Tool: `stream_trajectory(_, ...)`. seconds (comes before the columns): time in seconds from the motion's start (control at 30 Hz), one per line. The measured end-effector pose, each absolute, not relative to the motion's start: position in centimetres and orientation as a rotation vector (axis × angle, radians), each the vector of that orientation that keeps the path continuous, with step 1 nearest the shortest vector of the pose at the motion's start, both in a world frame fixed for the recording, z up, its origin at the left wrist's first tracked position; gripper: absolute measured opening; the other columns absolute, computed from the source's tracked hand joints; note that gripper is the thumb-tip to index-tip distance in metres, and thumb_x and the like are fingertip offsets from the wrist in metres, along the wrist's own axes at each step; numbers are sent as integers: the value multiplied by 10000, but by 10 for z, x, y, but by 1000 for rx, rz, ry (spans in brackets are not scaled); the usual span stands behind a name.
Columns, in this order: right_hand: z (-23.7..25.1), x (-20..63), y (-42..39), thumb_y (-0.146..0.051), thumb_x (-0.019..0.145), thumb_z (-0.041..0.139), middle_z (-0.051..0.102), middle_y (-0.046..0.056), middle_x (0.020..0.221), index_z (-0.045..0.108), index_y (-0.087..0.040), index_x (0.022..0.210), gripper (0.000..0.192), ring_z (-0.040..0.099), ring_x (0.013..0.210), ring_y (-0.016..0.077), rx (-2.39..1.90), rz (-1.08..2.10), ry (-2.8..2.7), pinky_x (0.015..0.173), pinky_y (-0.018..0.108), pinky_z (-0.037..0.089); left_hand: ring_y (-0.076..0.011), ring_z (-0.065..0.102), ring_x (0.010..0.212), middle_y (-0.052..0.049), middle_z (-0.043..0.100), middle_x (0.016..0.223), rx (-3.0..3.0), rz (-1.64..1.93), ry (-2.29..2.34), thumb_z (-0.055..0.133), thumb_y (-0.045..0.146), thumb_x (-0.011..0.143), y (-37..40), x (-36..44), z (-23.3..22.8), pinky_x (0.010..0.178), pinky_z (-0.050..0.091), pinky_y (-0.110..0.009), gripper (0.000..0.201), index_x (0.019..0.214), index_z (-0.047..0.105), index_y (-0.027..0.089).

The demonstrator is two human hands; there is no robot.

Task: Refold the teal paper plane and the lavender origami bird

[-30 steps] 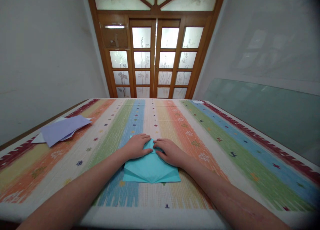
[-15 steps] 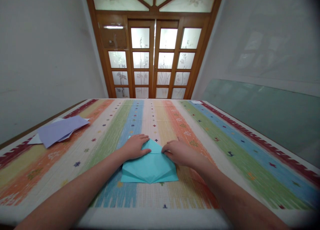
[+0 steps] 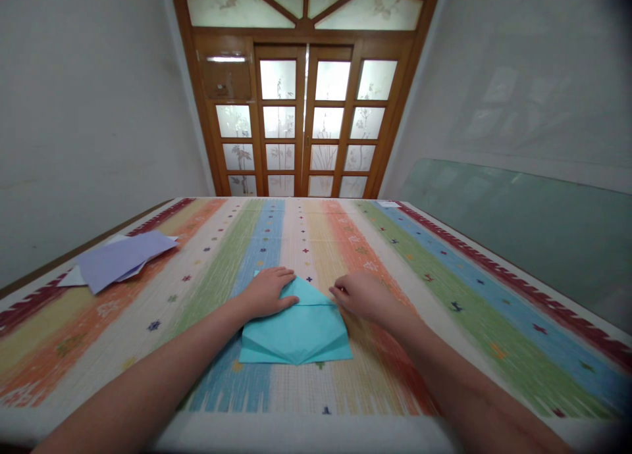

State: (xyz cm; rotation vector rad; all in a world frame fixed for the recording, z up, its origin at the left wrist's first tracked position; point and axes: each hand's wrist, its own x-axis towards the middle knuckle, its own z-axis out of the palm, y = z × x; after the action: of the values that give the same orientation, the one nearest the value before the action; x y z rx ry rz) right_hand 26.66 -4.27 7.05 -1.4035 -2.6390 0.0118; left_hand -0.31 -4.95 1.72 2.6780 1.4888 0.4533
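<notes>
A folded sheet of turquoise paper [image 3: 301, 335] lies on the striped tablecloth in front of me, with slanted creases along its near side and a pointed far end. My left hand [image 3: 269, 291] rests flat over its far left part, fingers stretched out and thumb apart, covering that edge. At the right side, the curled fingers of my right hand [image 3: 360, 295] pinch the paper's corner, where a crossing fold line ends. The fingertips hide the exact spot of the grip.
Purple and white sheets of paper [image 3: 123, 256] lie in a loose pile at the table's left edge. A small white slip [image 3: 388, 204] is at the far right. The tablecloth [image 3: 207, 289] has coloured stripes. Wooden glazed doors [image 3: 305, 125] stand beyond, with walls on both sides.
My right hand has shifted a little to the right, drawing the paper's corner outward with it. My left hand stays in place on the paper. The view has tilted slightly.
</notes>
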Motion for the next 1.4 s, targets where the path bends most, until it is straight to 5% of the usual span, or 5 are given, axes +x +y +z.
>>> stream_trajectory(0.23, 47, 261, -24, -341, 946, 499, 716, 101, 1049, 705, -219, 1117, 294, 632, 972, 234, -1098, 94, -2551, 853, 351, 429, -288, 449, 1319, -108, 532, 1408, 2699, 447, 1500, 529, 588, 869, -47, -5, 11, 1102, 316, -424, 639, 1375, 513, 199)
stream_trajectory(0.63, 20, 246, -28, -353, 976, 430, 441, 126, 1483, 445, -262, 1447, 480, 368, 1375, 304, -1024, 137, -2762, 1085, 501, 303, -266, 353, 1388, -67, 469, 1470, 2814, 341, 1312, 409, 439, 971, -51, 0, 18, 1142, 225, -462, 488, 1426, 457, 270)
stream_trajectory(0.93, 32, 246, -30, -380, 935, 531, 563, 122, 1343, 629, -248, 1267, 371, 423, 1328, 307, -1026, 151, -2719, 1054, 460, 341, -339, 307, 1404, -94, 396, 1515, 2708, 330, 1590, 425, 589, 923, -46, -5, 17, 1110, 206, -559, 555, 1401, 478, 311)
stream_trajectory(1.13, 39, 247, -34, -418, 890, 607, 638, 104, 1188, 712, -232, 1097, 298, 493, 1236, 289, -992, 120, -2705, 1020, 423, 357, -338, 386, 1347, -145, 478, 1442, 2643, 361, 1761, 427, 631, 903, -40, -14, 14, 1091, 257, -501, 639, 1388, 493, 220)
stream_trajectory(1.4, 39, 247, -34, -398, 886, 621, 674, 89, 1112, 687, -222, 1128, 306, 572, 1092, 246, -915, 126, -2671, 942, 389, 413, -297, 589, 1061, -155, 644, 1173, 2573, 509, 1889, 509, 462, 896, -40, -23, 21, 925, 407, -395, 631, 1447, 400, 173)
